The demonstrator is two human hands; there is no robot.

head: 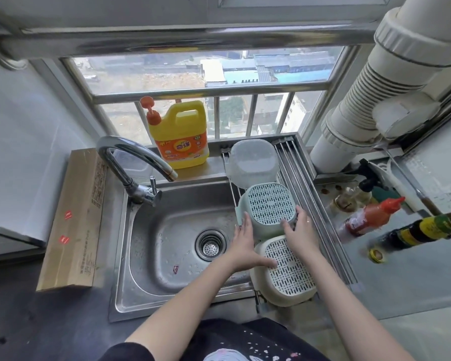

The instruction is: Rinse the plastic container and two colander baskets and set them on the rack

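Head view: I stand at the sink [146,259], all three pieces upside down on the rack [301,178].
Container: plastic container [253,162] sits at the far end.
Baskets: green colander [267,209] in the middle, cream colander [288,274] nearest me.
Hands: my left hand [244,243] and right hand [298,229] lie flat-fingered against the green one (steadying, not gripping).
Progress: seemingly done bar letting go.

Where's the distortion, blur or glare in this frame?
Head view: wide-angle bending curves the window rail and white pipe at the edges; the dark sauce bottle at right is smeared; daylight from the window puts soft highlights on the faucet and sink; both hands and the green colander basket are sharp.
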